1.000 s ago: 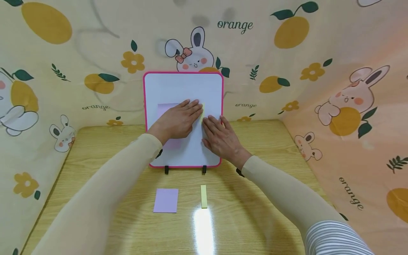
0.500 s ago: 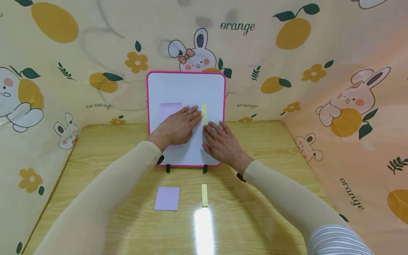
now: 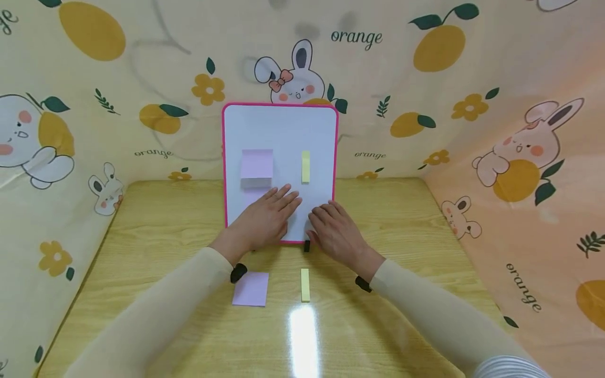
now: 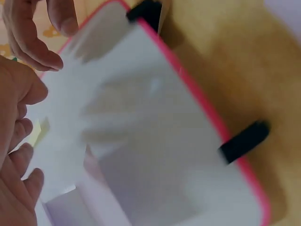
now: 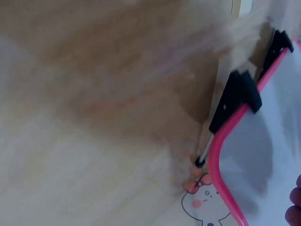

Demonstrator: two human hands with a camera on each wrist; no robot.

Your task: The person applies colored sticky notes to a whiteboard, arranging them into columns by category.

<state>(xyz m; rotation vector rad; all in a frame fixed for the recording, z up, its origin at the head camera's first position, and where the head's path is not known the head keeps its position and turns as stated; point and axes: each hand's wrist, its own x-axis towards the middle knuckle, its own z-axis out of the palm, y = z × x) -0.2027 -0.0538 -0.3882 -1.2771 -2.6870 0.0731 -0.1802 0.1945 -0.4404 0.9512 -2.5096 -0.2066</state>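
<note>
A whiteboard (image 3: 279, 123) with a pink rim stands upright on small black feet (image 3: 307, 245). Stuck to it are a purple sticky note (image 3: 257, 165) whose lower edge curls outward, more purple paper beneath, and a narrow yellow sticky strip (image 3: 305, 167) to the right. My left hand (image 3: 261, 219) holds nothing, its fingers extended in front of the board's lower middle and partly covering the lower purple paper. Beside it, my right hand (image 3: 337, 233) is at the lower right corner, fingers loosely bent and holding nothing. In the left wrist view both hands hover near the white surface.
On the wooden table (image 3: 387, 220) in front of the board lie another purple sticky note (image 3: 250, 291), partly overlapped by the left wrist's black band, and a second yellow strip (image 3: 305, 285). A printed cloth (image 3: 378, 68) with rabbits and oranges encloses the back and sides.
Both hands have come down and away from the notes toward the board's lower edge, uncovering the upper purple note and the yellow strip. The head view has shifted slightly.
</note>
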